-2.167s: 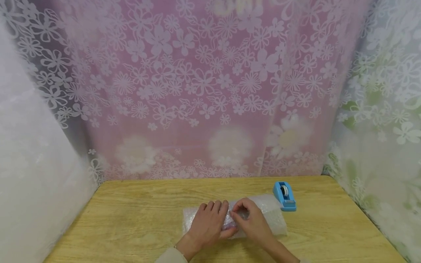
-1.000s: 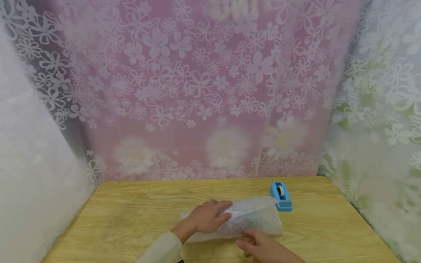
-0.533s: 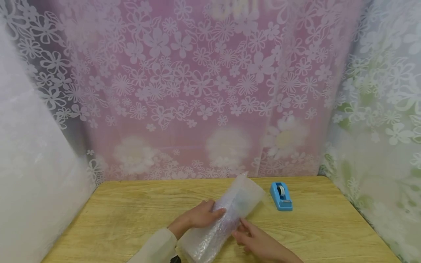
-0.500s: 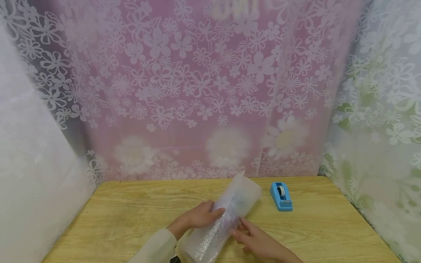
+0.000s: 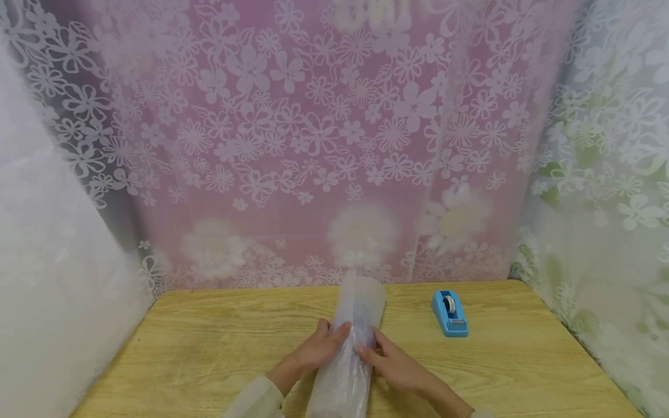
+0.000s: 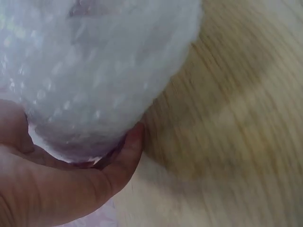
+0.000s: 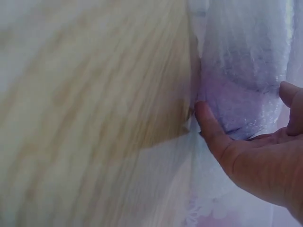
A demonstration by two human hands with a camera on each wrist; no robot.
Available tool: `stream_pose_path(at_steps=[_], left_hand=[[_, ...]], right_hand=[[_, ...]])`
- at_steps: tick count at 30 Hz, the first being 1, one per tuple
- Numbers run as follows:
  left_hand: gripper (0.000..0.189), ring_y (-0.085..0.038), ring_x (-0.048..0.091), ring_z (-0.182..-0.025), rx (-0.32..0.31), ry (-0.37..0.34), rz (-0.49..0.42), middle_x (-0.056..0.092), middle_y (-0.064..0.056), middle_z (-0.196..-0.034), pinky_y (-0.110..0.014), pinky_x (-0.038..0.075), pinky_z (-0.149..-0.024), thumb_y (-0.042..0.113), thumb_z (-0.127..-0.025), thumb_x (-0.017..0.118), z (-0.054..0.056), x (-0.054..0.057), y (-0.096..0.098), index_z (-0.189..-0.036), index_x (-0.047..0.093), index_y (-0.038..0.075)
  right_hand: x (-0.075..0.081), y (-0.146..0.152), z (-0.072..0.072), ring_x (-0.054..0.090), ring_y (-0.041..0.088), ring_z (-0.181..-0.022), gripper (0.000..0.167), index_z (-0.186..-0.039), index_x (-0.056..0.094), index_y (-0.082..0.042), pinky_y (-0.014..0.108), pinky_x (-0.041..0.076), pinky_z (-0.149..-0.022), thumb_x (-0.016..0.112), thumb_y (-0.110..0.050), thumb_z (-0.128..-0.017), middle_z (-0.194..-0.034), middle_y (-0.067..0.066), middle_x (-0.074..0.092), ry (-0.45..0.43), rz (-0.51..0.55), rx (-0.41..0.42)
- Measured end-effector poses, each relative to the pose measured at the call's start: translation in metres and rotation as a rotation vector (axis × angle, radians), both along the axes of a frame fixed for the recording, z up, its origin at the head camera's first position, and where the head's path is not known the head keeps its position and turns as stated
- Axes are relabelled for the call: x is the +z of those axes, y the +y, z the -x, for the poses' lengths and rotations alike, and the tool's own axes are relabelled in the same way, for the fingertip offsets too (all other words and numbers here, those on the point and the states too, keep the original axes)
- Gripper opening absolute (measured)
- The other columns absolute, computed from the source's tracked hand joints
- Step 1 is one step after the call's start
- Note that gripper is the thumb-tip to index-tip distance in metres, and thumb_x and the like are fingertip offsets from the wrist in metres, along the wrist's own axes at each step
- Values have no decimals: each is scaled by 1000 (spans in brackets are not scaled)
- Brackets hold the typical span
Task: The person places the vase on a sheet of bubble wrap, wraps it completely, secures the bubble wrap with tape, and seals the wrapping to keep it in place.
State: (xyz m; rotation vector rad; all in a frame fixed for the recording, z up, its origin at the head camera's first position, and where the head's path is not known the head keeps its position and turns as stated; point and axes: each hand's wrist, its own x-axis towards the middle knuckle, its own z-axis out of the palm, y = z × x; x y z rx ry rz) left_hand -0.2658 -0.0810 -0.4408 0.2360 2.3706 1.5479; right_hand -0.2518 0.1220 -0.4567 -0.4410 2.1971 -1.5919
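A roll of bubble wrap (image 5: 345, 371) lies lengthwise on the table, pointing away from me. Something purple shows faintly through its layers in the right wrist view, but its kind cannot be made out. My left hand (image 5: 315, 348) grips the roll's left side, thumb on top; in the left wrist view its fingers curl round the wrap (image 6: 104, 80). From the right side my right hand (image 5: 394, 363) holds the roll, thumb on top and fingers along the flank. In the right wrist view, fingers and thumb sit on either side of the wrap (image 7: 241, 90).
A blue tape dispenser (image 5: 449, 313) with a roll of tape stands at the table's right rear. The wood-grain table (image 5: 209, 342) ends at a pink flowered curtain (image 5: 292, 145), with pale curtains at both sides.
The bubble wrap has turned from lying crosswise to pointing away from me. Both hands have shifted from pressing and touching it to gripping its two sides. The tape dispenser stays in place.
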Motion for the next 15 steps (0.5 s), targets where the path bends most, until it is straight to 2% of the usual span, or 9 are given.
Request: stream_pose_path(at_steps=[5,9,15], left_hand=[[65,-32,54,-94,96,54,-42,49,-19,-102,-51,44,-83,53,-97,42,4,-8,8,-119,31,-7],[67,-36,52,-100,165,86,-63,48,-23,-107,-53,41,-87,53,-97,41,6,-14,14,-122,26,-8],[66,-38,53,-99,257,131,-73,49,-27,-102,-55,42,-87,52,-98,42,14,-17,27,-118,26,-9]], right_hand=[[-6,1,15,38,43,-128,83,-150,9,3,47,48,-89,47,-47,-97,-149,31,22,44,7,39],[-13,5,29,35,42,-130,80,-151,6,1,45,48,-90,44,-46,-99,-151,29,17,58,21,70],[-18,13,44,32,41,-133,77,-152,1,-4,46,47,-91,41,-43,-101,-154,25,9,20,66,111]])
